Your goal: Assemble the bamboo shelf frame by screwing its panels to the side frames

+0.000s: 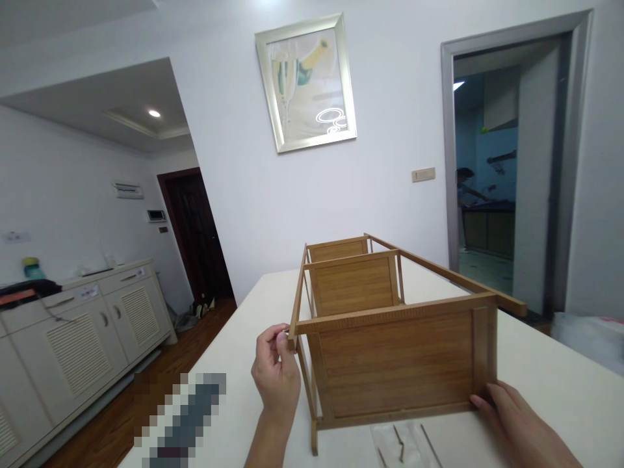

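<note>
A brown wooden shelf rack [397, 361] lies on its side on the white table, its panels standing upright one behind another. At the near end of its upper left rail, the fingers of my left hand [276, 367] are pinched together against the outer side; whatever small thing they hold is hidden. My right hand [517, 416] grips the lower right corner of the nearest panel, thumb on the front face. Just in front of the rack, a clear plastic bag [407, 445] lies with small metal screws [400, 443] on it and a thin metal rod [431, 446] beside them.
The white table [234, 354] runs back to the wall, where a framed picture [309, 81] hangs. Long white cabinets [92, 325] stand at the left. Through a doorway [487, 175] at the right, another person [465, 195] is partly visible. A plastic bag [587, 338] sits at the right edge.
</note>
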Tool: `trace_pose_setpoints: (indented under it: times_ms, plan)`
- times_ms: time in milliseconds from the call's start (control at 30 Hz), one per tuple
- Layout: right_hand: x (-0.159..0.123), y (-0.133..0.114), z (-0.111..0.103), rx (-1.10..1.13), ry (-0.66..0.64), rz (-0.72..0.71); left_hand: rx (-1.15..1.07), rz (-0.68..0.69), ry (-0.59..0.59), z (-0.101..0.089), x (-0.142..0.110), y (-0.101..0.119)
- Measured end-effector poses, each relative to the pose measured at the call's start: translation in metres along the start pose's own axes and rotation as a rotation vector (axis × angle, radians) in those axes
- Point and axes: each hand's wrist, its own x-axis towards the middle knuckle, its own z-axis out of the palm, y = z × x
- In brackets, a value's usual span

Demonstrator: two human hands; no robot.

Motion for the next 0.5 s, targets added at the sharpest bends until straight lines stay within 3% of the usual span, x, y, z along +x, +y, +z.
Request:
trace_pose_setpoints:
  times_ms: [500]
  plan:
    - [-0.0004,-0.0001,-0.0001,0.015,-0.019,0.006,0.016,-0.051,-0.022,0.0001,0.0028,0.0019]
